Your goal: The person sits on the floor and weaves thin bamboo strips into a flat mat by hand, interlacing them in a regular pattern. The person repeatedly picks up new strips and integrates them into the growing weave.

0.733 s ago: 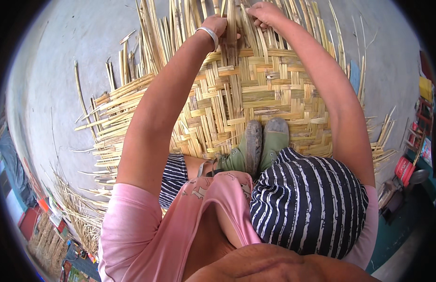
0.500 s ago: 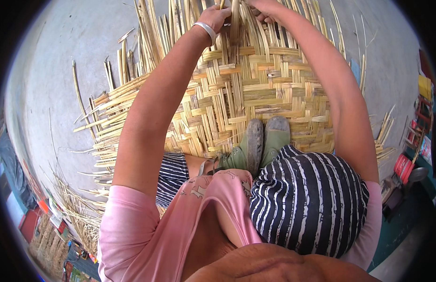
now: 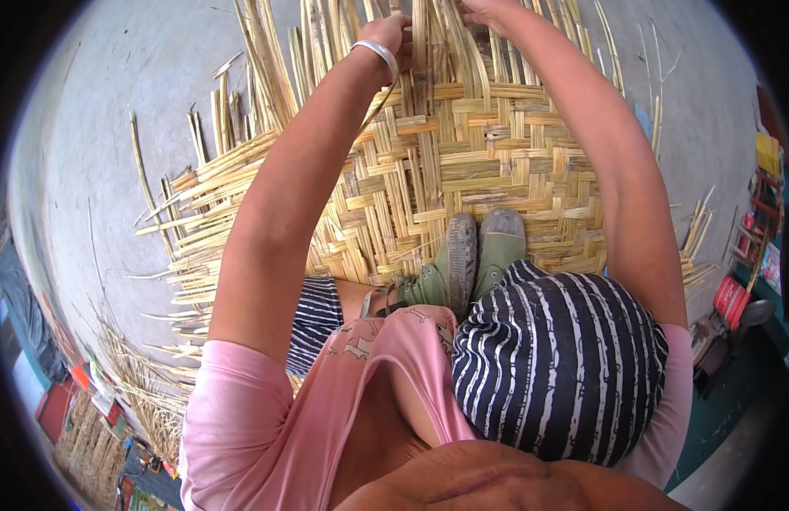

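Observation:
A woven mat of flat yellow bamboo strips (image 3: 488, 170) lies on the grey concrete floor in front of me. My left hand (image 3: 388, 32), with a silver bangle on the wrist, grips loose upright strips (image 3: 420, 43) at the mat's far edge. My right hand (image 3: 484, 10) is at the top rim of the view on the same bundle of strips; its fingers are mostly cut off. My two green shoes (image 3: 475, 255) stand on the mat's near part, my knees in striped trousers bent above them.
Unwoven strip ends (image 3: 190, 221) stick out from the mat's left side and more loose strips (image 3: 139, 383) lie at lower left. Red and yellow objects (image 3: 735, 298) crowd the right rim. Bare concrete floor (image 3: 105, 102) spreads to the left.
Both hands have reached further away from me, up toward the mat's far edge, and the view has tilted with them.

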Tool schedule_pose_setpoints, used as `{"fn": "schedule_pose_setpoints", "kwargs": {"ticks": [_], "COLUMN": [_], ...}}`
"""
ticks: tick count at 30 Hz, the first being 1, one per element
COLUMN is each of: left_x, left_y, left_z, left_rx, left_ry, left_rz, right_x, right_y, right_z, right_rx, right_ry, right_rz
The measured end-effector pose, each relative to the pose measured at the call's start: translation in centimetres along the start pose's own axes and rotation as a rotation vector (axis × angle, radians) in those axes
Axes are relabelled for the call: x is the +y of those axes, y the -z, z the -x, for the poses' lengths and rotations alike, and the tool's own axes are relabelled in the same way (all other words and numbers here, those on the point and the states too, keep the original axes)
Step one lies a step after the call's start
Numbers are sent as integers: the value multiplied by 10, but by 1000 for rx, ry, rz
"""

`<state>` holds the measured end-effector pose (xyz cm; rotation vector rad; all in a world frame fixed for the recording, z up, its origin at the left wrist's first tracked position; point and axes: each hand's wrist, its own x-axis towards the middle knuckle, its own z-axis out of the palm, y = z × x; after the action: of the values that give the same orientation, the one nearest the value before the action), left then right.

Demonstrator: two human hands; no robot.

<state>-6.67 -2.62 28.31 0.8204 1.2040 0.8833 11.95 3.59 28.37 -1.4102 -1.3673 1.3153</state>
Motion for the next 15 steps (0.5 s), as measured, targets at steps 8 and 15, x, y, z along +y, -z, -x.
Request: {"fn": "schedule_pose_setpoints", "kwargs": {"ticks": [8,15], "left_x": [2,17], "left_y": [1,-6], "left_z": [-5,25], "left_rx": [-89,-369], "left_ry": [-46,84], "left_rz": [-199,-332], "right_x": [-43,-7], "right_y": [30,28], "right_z": [38,36], "right_rx": [-293,-331], "right_ry": [52,-55], "right_rz": [-743,-532]}}
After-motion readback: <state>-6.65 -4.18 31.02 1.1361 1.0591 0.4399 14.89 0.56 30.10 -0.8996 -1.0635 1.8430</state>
